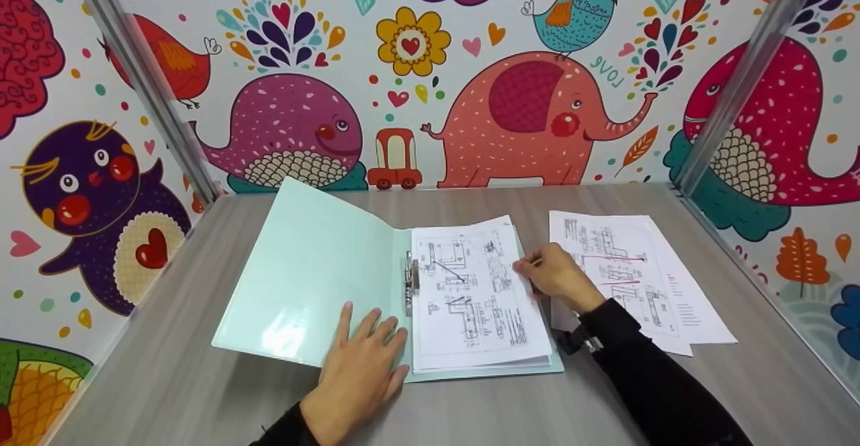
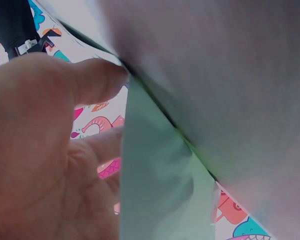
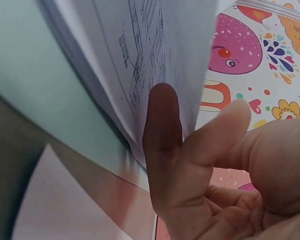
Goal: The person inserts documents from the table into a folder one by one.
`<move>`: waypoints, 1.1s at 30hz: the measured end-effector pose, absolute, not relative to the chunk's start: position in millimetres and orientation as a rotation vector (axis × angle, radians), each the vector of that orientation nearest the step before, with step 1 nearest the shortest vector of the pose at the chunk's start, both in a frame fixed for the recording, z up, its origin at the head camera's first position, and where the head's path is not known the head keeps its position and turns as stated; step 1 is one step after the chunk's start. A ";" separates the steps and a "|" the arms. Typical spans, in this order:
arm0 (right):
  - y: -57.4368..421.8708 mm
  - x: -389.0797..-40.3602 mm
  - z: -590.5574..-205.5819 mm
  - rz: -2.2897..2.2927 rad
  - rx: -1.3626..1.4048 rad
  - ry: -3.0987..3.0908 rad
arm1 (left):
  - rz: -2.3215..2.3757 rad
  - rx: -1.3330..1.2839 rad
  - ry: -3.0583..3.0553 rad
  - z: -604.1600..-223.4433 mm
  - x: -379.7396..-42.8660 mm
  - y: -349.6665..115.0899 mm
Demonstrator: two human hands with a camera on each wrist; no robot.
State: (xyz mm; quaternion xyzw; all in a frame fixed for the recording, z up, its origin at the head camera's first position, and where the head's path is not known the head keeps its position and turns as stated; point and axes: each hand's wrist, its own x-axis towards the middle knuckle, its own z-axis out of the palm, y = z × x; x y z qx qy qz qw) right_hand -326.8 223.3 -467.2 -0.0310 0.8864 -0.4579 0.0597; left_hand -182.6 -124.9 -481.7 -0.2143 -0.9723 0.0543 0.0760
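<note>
The stack of papers [image 1: 480,305] lay in the green folder [image 1: 555,365] on the counter [image 1: 484,412]; the right hand [image 1: 559,275] pinched its right edge. The left hand [image 1: 363,369] rested spread on the tilted cover [image 1: 309,258], its palm visible only from the left wrist. Only the head view showed the metal clip [image 1: 408,285]. Loose sheets [image 1: 702,315] lay farther right.

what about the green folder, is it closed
No, its pale green cover is swung out to the left in the head view, leaving the printed sheets exposed.
</note>
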 end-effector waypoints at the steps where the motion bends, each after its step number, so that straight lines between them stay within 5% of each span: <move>1: 223.7 -326.7 -467.3 -1.385 -0.092 2.685 | 0.162 -0.644 -2.914 -481.6 -182.6 -124.9; 33: 239.7 -322.6 -462.0 -1.202 -0.097 2.758 | 0.176 -0.652 -2.874 -485.3 -181.6 -125.8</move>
